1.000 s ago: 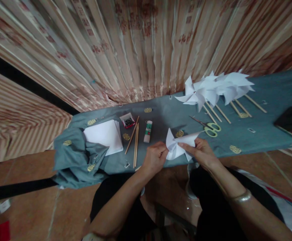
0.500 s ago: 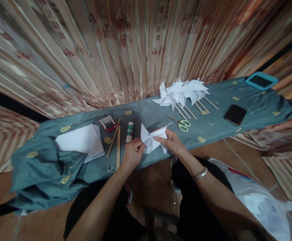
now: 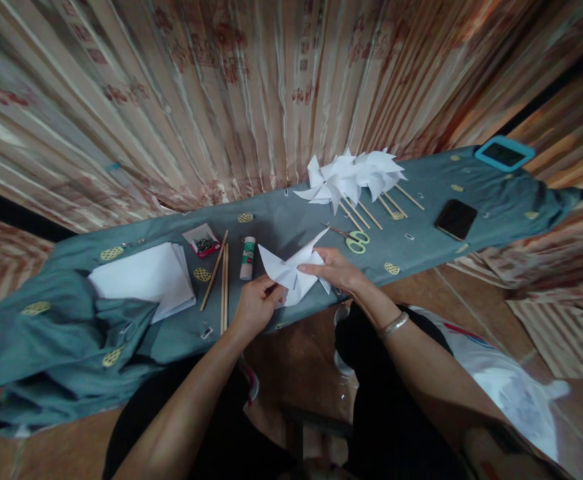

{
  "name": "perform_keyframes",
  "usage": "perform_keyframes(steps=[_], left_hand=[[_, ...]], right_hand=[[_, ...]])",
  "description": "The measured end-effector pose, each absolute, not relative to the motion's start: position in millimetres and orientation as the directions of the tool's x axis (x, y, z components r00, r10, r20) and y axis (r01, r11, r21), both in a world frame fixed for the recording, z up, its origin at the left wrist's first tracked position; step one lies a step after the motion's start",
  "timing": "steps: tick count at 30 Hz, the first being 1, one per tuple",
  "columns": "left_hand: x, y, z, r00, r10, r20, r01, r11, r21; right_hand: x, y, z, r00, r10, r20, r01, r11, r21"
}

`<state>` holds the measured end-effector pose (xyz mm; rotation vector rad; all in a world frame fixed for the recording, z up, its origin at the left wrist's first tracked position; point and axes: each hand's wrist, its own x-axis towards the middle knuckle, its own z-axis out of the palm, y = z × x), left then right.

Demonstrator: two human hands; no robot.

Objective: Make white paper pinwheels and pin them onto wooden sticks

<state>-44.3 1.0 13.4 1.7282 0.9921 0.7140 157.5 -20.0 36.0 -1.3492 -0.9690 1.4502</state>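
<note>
In the head view, taking the glue stick (image 3: 247, 258) as the landmark, the folded paper (image 3: 289, 275) is just to its right and a little nearer the person, held in both hands above the cloth-covered surface (image 3: 276, 217). The left hand (image 3: 259, 305), on the near side of the glue stick, is closed with its fingertips at the paper's lower left edge; they are blurred, so whether they pinch one layer or several is hard to say. The right hand (image 3: 334, 269), farther right, grips the paper with its thumb on top near the middle. Good handling here calls for firm thumb pressure where the points meet, so the layers do not spring apart, and a light left pinch that leaves the blades curved, not creased. Left of the glue stick lie loose wooden sticks (image 3: 215, 270); beyond it to the right, a row of white pinwheels (image 3: 346, 175)
</note>
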Motion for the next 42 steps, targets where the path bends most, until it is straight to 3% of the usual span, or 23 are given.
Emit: perform_keyframes(steps=[11,22,34,42], left_hand=[[-27.5,-5.5,18.8,0.504,0.828,-0.245,0.057,0.251,0.966],[-29.5,-1.5,3.2,0.447,0.872,-0.201,0.188,0.128,0.974],[-29.0,-2.9,3.9,0.329,0.904,-0.273,0.12,0.247,0.962],[-34.4,-2.7,4.8,0.269,0.926,-0.264,0.126,0.238,0.963]], right_hand=[[176.0,-14.9,45.1,-0.132,0.929,-0.345,-0.002,-0.348,-0.938],[166.1,-7.1,46.6,-0.205,0.894,-0.399,0.042,-0.399,-0.916],[151.0,-7.2,52.1,-0.178,0.896,-0.406,0.049,-0.404,-0.913],[145.5,-6.0,53.8,-0.178,0.892,-0.416,0.044,-0.415,-0.909]])
